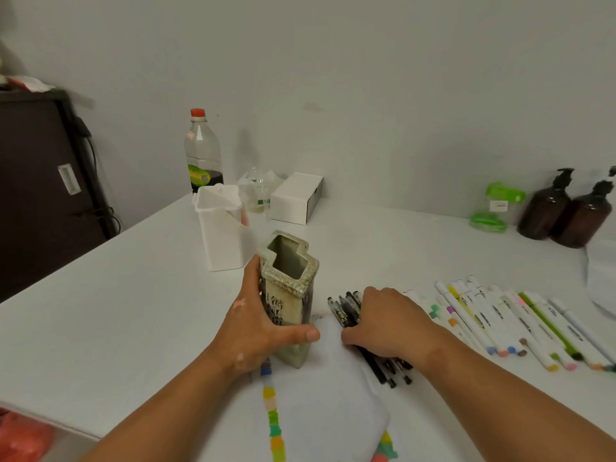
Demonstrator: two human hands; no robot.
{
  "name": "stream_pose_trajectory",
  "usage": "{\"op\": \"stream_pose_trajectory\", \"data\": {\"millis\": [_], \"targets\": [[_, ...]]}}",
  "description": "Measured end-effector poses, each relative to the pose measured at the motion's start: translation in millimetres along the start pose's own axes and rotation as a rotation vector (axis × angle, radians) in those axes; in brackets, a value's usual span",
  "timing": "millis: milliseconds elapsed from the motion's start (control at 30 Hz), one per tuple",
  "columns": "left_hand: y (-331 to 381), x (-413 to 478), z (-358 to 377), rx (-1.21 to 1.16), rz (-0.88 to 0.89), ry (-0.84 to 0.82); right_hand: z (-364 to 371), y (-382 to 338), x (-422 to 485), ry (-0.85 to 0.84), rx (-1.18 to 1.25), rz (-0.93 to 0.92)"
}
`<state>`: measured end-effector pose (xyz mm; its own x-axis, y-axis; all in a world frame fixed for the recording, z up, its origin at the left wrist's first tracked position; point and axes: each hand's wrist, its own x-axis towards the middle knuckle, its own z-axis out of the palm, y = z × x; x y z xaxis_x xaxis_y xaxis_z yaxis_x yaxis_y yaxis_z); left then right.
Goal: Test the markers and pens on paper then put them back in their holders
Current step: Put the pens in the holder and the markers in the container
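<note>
My left hand grips a tall ceramic pen holder with a cracked green rim; it stands upright at the sheet's far edge and looks empty inside. My right hand lies over a bunch of black pens on the table, fingers curled round them. A white sheet of paper with coloured swatches lies in front of me. A row of white-bodied markers with coloured caps lies to the right. A white plastic holder stands behind the ceramic one.
At the back stand a bottle with a red cap, a white box, a green-lidded jar and two brown pump bottles. A dark cabinet is to the left of the table. The table's left edge runs diagonally.
</note>
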<state>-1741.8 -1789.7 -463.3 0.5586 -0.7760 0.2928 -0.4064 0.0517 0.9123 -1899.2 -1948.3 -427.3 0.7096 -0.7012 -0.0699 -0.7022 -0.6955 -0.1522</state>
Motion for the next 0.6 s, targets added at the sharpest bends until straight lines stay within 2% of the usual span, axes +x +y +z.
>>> {"op": "stream_pose_trajectory", "data": {"millis": [167,467,533,600], "targets": [[1.8,14.9,-5.7,-0.068,0.031,-0.096,0.7,-14.0,6.1,-0.062,0.038,-0.01],[-6.1,12.0,4.7,-0.015,0.057,0.008,6.7,-19.1,12.9,-0.059,0.008,-0.002],[-7.1,11.7,5.2,-0.028,0.055,0.006,-11.9,-12.5,15.7,-0.08,0.176,0.011],[-7.6,11.8,5.4,-0.039,0.046,-0.002,-43.7,-7.5,19.4,-0.042,0.672,0.012]]}}
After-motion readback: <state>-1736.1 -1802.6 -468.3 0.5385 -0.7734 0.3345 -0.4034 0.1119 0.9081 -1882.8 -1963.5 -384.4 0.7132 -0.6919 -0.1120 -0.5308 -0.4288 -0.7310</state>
